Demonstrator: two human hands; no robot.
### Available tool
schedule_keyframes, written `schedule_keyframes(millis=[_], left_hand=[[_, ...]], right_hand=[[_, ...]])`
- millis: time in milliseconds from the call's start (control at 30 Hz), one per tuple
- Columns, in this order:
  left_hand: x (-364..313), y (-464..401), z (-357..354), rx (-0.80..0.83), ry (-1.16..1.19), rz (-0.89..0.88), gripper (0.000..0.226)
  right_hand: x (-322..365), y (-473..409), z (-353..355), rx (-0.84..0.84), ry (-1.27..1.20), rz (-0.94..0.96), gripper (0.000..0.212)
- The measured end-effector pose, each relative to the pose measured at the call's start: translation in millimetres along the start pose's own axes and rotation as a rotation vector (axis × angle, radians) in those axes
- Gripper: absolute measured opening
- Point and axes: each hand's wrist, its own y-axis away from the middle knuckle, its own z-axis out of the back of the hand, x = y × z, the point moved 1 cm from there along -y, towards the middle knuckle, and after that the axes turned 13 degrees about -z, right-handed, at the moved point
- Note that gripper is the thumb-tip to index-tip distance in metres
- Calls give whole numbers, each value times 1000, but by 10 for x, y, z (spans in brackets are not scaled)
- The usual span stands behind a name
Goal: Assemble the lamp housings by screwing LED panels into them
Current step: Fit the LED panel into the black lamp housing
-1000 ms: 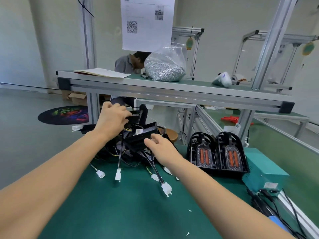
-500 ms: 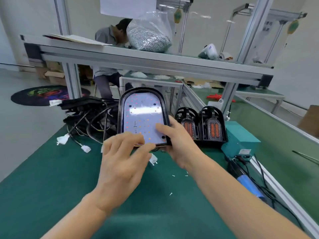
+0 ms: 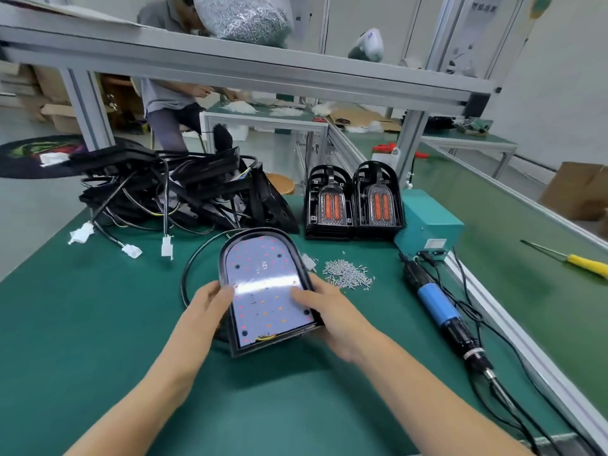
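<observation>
Head view: one LED panel point(image 3: 263, 291) is seated in one black lamp housing point(image 3: 297, 255) on the green bench point(image 3: 98, 324). The housing is gripped at its two sides by the left hand point(image 3: 205, 311) and the right hand point(image 3: 332, 319), thumbs laid on the panel. Two stacks of housings point(image 3: 353, 202), one screw pile point(image 3: 347, 274) and one electric screwdriver point(image 3: 437, 306) are seen.

Green bench mat point(image 3: 98, 340) underfoot of everything. Teal box unit point(image 3: 427, 222) at right, cables running from its front. Yellow-handled tool point(image 3: 585, 263) lies well apart on the neighbouring green surface. Brown cardboard box point(image 3: 579, 189) at far right edge. Clear bag of small metal parts point(image 3: 246, 18) sits on the overhead aluminium shelf point(image 3: 230, 65). Behind the bench, a seated person point(image 3: 167, 93) works at another table. Round wooden stool point(image 3: 281, 184) just beyond the bench edge.
</observation>
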Motion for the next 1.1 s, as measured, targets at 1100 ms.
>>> schedule_keyframes(millis=[1100], left_hand=[[298, -293, -102, -496, -635, -19, 50]], right_hand=[[1213, -1028, 1095, -1249, 1074, 15, 30]])
